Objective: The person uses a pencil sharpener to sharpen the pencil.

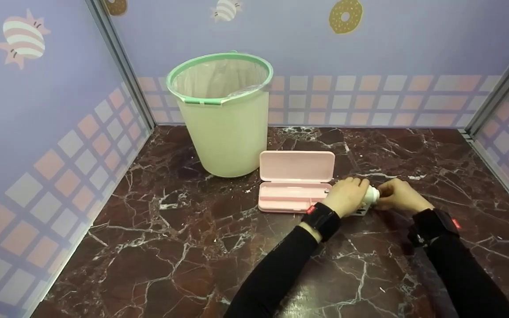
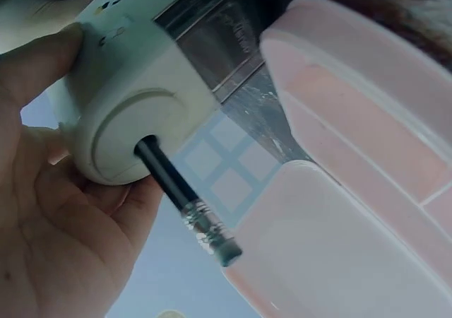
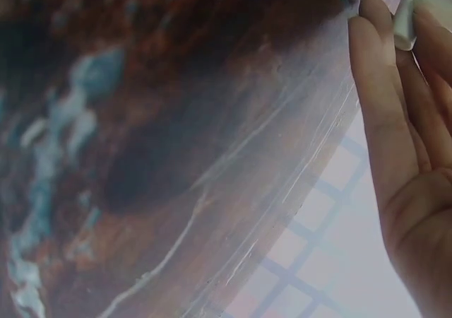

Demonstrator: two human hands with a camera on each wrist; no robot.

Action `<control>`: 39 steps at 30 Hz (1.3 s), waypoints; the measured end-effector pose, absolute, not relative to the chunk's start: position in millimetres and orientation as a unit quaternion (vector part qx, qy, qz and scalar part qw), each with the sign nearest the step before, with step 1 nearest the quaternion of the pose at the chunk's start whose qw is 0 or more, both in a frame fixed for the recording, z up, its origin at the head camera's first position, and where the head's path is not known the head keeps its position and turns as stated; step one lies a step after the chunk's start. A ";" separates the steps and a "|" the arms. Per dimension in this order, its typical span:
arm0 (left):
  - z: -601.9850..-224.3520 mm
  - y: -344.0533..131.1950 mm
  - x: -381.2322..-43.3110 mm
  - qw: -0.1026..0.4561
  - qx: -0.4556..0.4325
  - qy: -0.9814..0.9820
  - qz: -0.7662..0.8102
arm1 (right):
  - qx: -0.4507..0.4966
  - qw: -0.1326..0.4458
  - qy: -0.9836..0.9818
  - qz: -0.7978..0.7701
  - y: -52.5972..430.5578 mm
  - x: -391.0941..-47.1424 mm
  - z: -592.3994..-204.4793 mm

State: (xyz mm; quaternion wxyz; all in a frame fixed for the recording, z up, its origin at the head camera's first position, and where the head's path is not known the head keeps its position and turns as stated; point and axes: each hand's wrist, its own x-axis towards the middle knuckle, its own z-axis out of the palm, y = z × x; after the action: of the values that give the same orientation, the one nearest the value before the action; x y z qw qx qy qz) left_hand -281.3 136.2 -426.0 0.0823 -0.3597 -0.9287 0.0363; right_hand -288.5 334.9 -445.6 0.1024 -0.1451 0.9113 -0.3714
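Observation:
A white pencil sharpener stands on the marble-patterned surface, partly hidden by both hands. My left hand grips it from the left side, its fingers and thumb wrapped about the body. In the left wrist view, a black pencil sticks out of the round front of the sharpener, its metal ferrule and eraser end outward. Below the white body sits a dark see-through shavings drawer. At the sharpener's other end, my right hand pinches a small pale knob between thumb and fingers.
An open pink pencil case lies just left of the left hand, lid tipped back. Behind it rises a pale green waste bin with a plastic liner. Patterned wall panels enclose the back and sides.

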 end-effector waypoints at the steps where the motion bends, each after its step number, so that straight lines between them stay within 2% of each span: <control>1: -426.5 135.8 -281.7 0.082 -0.362 -0.928 0.033 | -0.145 0.102 0.911 -0.372 335.1 -288.3 -445.4; 10: -429.1 121.5 -287.8 0.036 -0.404 -0.913 -0.045 | -0.138 0.110 0.908 -0.379 333.2 -286.7 -443.4; 16: -432.2 101.9 -290.0 0.024 -0.405 -0.910 -0.088 | -0.181 0.066 0.928 -0.319 327.7 -281.2 -431.3; 23: -435.2 81.7 -290.0 0.024 -0.399 -0.909 -0.122 | -0.214 0.024 0.924 -0.317 303.5 -268.3 -411.8; 30: -434.4 49.3 -290.4 0.093 -0.365 -0.925 -0.055 | -0.244 -0.055 0.931 -0.264 280.6 -266.5 -414.2; 33: -435.9 30.3 -290.0 0.121 -0.340 -0.932 -0.029 | -0.241 -0.071 0.932 -0.260 277.2 -265.7 -417.4; 39: -446.6 -8.1 -286.8 0.136 -0.305 -0.943 -0.005 | -0.228 -0.082 0.933 -0.267 274.7 -263.6 -423.7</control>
State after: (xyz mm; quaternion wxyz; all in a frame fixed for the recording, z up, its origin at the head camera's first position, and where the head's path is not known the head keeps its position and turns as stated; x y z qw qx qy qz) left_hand -286.8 -8.1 -446.6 0.1361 -0.3045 -0.9427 -0.0049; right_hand -263.6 274.7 -423.7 -0.0816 -0.2284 0.9326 -0.2672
